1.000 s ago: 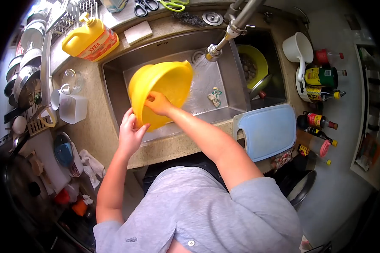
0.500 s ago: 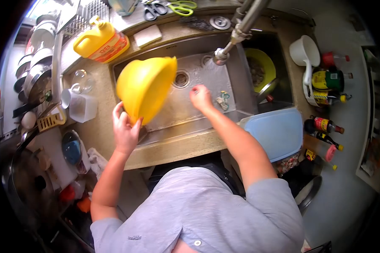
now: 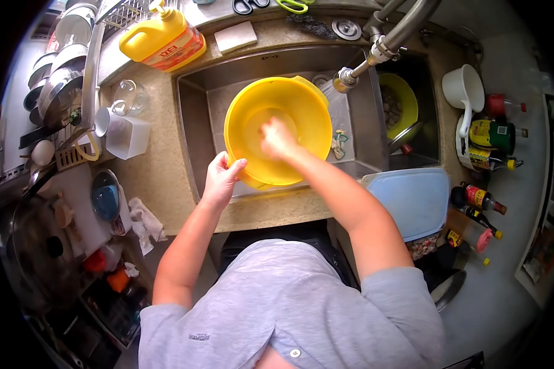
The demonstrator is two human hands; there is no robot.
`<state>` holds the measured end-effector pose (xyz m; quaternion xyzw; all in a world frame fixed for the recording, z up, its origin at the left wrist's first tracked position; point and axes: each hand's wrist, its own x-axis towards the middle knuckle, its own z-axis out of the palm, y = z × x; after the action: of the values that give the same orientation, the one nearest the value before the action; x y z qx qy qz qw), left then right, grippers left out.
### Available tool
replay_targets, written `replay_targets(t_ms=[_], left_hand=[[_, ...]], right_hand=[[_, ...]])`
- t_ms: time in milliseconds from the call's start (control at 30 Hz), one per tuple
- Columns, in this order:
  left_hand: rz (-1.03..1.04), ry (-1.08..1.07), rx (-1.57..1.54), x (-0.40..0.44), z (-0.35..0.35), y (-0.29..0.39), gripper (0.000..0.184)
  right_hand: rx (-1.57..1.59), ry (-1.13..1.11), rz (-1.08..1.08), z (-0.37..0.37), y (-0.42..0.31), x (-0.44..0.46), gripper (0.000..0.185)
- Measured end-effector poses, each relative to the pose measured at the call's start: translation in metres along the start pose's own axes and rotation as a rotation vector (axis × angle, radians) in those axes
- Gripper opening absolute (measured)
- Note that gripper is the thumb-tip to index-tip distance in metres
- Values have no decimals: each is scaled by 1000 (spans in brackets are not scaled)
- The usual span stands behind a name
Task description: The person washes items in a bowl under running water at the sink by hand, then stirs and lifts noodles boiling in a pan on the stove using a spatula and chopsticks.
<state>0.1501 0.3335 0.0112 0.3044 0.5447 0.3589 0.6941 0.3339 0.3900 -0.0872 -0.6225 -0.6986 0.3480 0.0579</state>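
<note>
Fingers of the left hand (image 3: 220,179) clamp the yellow plastic basin (image 3: 313,114) at near left, best held steady; inside, the right hand (image 3: 278,139) blurs, fingers beyond telling.

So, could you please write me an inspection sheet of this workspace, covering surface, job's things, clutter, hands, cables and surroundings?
Surface: counter with the sink set into it.
Job's things: yellow bowl over the sink; whether it rests there is unclear. Tap, seemingly running.
Clutter: soap jug, scissors, blue board.
Hands: left hand grips the bowl's rim; right hand is inside it, blurred.
Cables: nothing seen clearly.
Surroundings: dishes at left, bottles at right.
</note>
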Motion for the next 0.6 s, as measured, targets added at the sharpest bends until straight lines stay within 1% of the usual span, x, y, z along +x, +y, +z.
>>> replay_targets(t_ms=[67, 100, 133, 167, 200, 233, 267, 333, 400, 467, 500, 533, 600], left_hand=[[-13, 2, -23, 4, 4, -2, 18], [-17, 9, -39, 7, 5, -2, 18], [-13, 7, -50, 9, 6, -4, 18], [-16, -20, 0, 10, 5, -7, 17], [-16, -50, 52, 12, 8, -5, 17], [-12, -58, 47, 14, 14, -5, 17], [-12, -75, -10, 14, 26, -1, 17], [-18, -97, -66, 17, 35, 0, 17], [-29, -134, -91, 26, 36, -6, 17], [-42, -137, -112, 29, 39, -12, 17], [-60, -132, -132, 30, 41, -14, 18], [-59, -137, -130, 32, 43, -16, 18], [-38, -147, -130, 38, 49, -17, 18]], right_hand=[[185, -305, -108, -12, -11, -26, 30], [46, -331, -73, -23, -8, -34, 25], [34, -332, -72, -19, 19, -28, 25], [-35, -100, 42, -5, 58, -16, 27], [-103, 137, 155, -25, 55, -15, 29], [-223, 153, 61, -46, 53, -19, 29], [-229, 159, 65, -44, 53, -17, 29], [-132, 281, -3, -29, 48, -11, 30], [-100, 265, -4, -25, 47, -19, 30], [122, 54, 5, -33, 55, -21, 28], [53, 142, 55, -39, 57, -24, 24], [53, 146, 57, -43, 58, -26, 24], [5, -140, 47, -61, 52, -31, 21]])
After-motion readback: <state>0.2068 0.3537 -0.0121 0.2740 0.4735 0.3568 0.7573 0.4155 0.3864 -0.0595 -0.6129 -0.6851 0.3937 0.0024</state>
